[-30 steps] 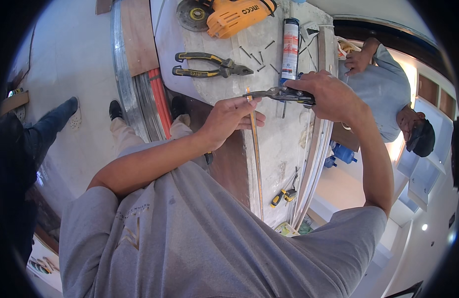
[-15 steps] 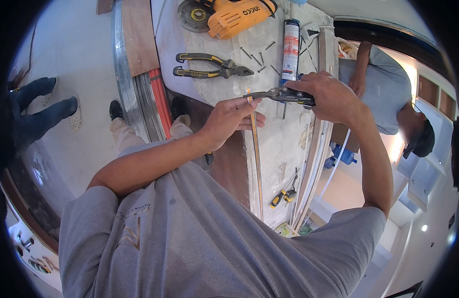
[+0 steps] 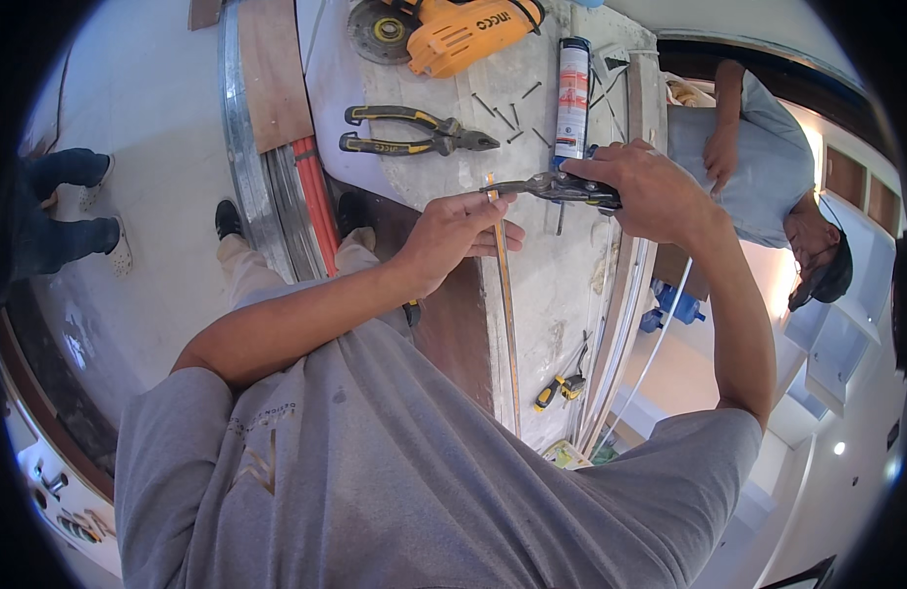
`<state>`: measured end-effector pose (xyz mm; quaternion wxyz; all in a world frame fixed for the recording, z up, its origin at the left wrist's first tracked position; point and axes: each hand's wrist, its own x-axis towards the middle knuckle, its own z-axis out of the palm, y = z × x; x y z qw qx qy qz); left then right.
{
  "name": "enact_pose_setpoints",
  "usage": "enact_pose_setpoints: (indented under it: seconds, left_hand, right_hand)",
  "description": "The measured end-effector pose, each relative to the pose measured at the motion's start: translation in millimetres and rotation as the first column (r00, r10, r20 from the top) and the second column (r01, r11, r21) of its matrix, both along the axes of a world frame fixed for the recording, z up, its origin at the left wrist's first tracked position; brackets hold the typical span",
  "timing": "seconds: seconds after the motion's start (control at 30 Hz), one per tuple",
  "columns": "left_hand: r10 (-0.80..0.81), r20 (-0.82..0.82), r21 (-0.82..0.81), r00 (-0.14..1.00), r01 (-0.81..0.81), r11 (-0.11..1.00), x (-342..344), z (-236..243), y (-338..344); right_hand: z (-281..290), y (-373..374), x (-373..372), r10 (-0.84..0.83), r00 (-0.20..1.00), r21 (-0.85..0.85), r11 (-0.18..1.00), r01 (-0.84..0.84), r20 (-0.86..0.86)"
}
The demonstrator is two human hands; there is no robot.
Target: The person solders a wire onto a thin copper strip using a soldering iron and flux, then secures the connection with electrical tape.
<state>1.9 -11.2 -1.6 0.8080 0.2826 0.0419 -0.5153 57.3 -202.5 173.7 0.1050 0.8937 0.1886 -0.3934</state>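
My left hand (image 3: 442,241) pinches a long thin metal strip (image 3: 506,304) with an orange-gold face near its far end. The strip runs back toward me along the worktop's near side. In my right hand (image 3: 660,192) is a pair of metal snips (image 3: 552,187) with dark handles. Its jaws lie across the strip just beyond my left fingertips; whether they have bitten into the metal cannot be made out. Combination pliers (image 3: 419,133) with black and yellow handles lie beyond my left hand. A sealant tube (image 3: 572,98) lies beyond the snips.
An orange angle grinder (image 3: 463,34) sits at the worktop's far end, with several loose screws (image 3: 506,116) nearby. A yellow and black tool (image 3: 560,392) lies nearer me. Another person (image 3: 743,162) stands at the right. A second person's legs (image 3: 66,211) show at far left.
My hands, the snips and the strip hold almost still. The person at the right has shifted an arm and the head a little; the feet at far left have moved left.
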Motion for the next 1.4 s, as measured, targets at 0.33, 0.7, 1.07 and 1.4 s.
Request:
enact_pose_setpoints:
  seconds: [0.33, 0.7, 1.07, 1.4]
  left_hand:
    - [-0.002, 0.05, -0.01, 0.999, 0.003, 1.0, -2, -5, -2]
    - [0.006, 0.053, -0.007, 0.999, -0.006, 1.0, -1, -5, -4]
    - [0.011, 0.047, -0.011, 0.999, -0.01, 1.0, 0, -7, -6]
    - [0.011, 0.033, -0.014, 0.999, -0.011, 1.0, 0, -7, -6]
  right_hand:
    - [-2, -5, 0, 0.015, 0.999, 0.049, 0.999, -0.016, 0.029]
    - [0, 1, -1, -0.071, 0.997, -0.04, 0.997, 0.07, -0.019]
    - [-7, -10, -2, 0.025, 0.999, 0.034, 0.999, -0.027, 0.039]
    - [-7, -10, 0, 0.026, 0.999, 0.038, 0.999, -0.027, 0.026]
